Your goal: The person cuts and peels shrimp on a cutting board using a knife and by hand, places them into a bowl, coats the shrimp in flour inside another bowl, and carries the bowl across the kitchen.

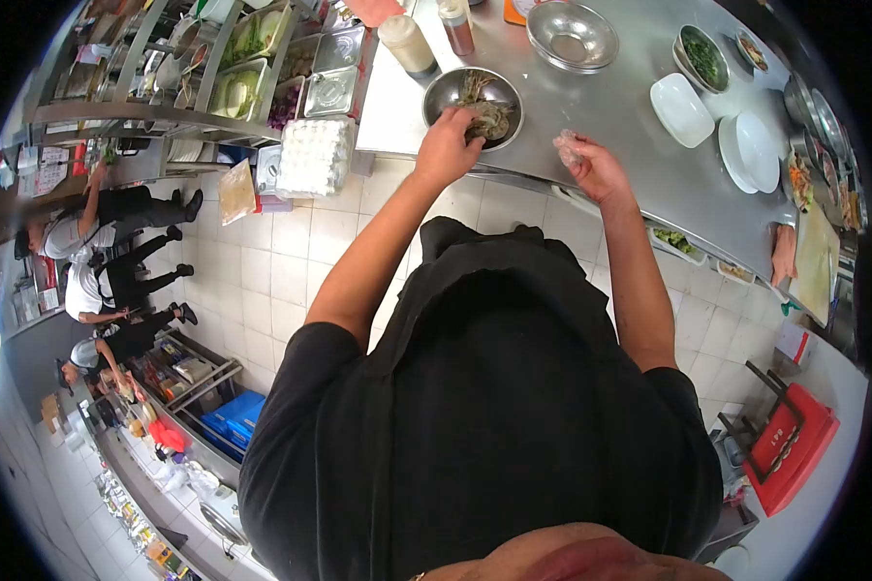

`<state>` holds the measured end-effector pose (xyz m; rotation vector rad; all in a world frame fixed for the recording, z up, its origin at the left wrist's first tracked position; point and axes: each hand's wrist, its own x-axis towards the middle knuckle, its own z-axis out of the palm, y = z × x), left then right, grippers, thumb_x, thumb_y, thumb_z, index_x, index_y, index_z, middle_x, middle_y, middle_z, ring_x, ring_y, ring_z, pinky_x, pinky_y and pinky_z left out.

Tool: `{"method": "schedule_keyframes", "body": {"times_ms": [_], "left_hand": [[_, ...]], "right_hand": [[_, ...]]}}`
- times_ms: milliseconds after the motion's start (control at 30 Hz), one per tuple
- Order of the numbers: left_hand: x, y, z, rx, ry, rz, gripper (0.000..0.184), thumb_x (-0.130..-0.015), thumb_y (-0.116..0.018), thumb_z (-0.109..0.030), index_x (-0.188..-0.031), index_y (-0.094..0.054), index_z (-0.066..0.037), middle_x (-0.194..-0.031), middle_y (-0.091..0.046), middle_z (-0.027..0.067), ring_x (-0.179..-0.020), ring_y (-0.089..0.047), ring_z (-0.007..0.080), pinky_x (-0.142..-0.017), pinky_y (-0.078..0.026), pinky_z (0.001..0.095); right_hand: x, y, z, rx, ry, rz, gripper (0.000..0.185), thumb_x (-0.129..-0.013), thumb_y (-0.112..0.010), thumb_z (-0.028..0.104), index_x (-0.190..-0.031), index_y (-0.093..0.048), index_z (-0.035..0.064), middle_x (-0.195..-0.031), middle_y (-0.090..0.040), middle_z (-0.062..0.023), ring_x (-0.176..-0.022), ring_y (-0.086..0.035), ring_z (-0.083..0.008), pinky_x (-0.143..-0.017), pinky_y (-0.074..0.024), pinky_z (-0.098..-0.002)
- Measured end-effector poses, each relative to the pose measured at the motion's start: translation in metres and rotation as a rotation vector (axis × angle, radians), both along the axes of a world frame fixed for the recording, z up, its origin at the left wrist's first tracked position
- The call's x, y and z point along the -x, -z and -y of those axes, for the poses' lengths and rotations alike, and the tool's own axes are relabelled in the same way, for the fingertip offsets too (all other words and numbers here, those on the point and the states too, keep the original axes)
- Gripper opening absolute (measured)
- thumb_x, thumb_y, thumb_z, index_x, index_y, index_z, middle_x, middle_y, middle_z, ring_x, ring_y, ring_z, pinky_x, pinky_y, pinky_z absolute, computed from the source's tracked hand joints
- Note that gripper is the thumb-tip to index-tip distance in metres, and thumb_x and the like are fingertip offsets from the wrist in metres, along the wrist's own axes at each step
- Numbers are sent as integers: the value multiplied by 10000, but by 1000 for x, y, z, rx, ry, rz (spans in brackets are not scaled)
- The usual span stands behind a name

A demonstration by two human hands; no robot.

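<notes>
A steel bowl (434, 97) near the counter's front edge holds greyish raw shrimp (494, 120). My left hand (448, 147) reaches over its near rim, thumb and fingers closing around some of the shrimp; the fingertips are partly hidden. To the right of the bowl, my right hand (601, 174) is above the counter's front edge. Its fingers are pinched on a crumpled, translucent piece that looks like plastic film (568, 147).
Behind the bowl stand a white-topped squeeze bottle (405, 45) and a sauce bottle (457, 29). Stacked steel bowls (574, 66), white dishes (683, 108) and a bowl of chopped greens (701, 58) occupy the counter. Egg trays (314, 158) sit left; several people work farther left.
</notes>
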<state>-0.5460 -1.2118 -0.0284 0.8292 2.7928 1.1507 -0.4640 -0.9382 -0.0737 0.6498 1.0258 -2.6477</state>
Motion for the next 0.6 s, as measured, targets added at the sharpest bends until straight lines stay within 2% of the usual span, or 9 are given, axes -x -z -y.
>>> {"method": "schedule_keyframes", "body": {"times_ms": [67,167,267,467,600], "left_hand": [[14,16,-1,56,91,-8,417,-722,-707,-106,-1121,-598,-49,-1078,-617,193,-973,-605,369,-840,-495,422],[25,17,-3,83,109,16,425,-730,-698,-111,-1138,-594,-47,-999,-648,196,-918,-625,369,-825,-502,416],[34,18,-5,82,87,176,417,-738,-694,-132,-1129,-584,-37,-1018,-650,195,-947,-620,368,-847,-492,427],[43,28,-8,83,73,204,438,-729,-689,-176,-1141,-590,-66,-980,-656,218,-927,-631,370,-839,-493,430],[50,33,-12,123,65,252,448,-738,-673,-210,-1154,-599,-62,-942,-661,203,-888,-647,317,-805,-503,373]], "right_hand": [[-3,0,3,5,-5,-21,269,-856,-621,42,-1103,-541,-29,-1013,-642,-110,-829,-629,-148,-725,-542,-239],[-3,6,4,14,-47,-83,287,-856,-626,54,-1118,-542,-26,-1015,-647,-110,-831,-632,-144,-731,-543,-240],[-2,3,21,-5,-44,-71,301,-856,-630,63,-1130,-542,-24,-1027,-651,-119,-848,-639,-152,-750,-543,-246],[27,-14,50,-56,-31,-102,266,-875,-602,54,-1124,-542,-18,-1048,-649,-123,-875,-645,-165,-761,-548,-246],[48,-18,57,-85,-16,-96,233,-869,-606,46,-1088,-550,-8,-1035,-651,-124,-868,-644,-168,-758,-546,-246]]}}
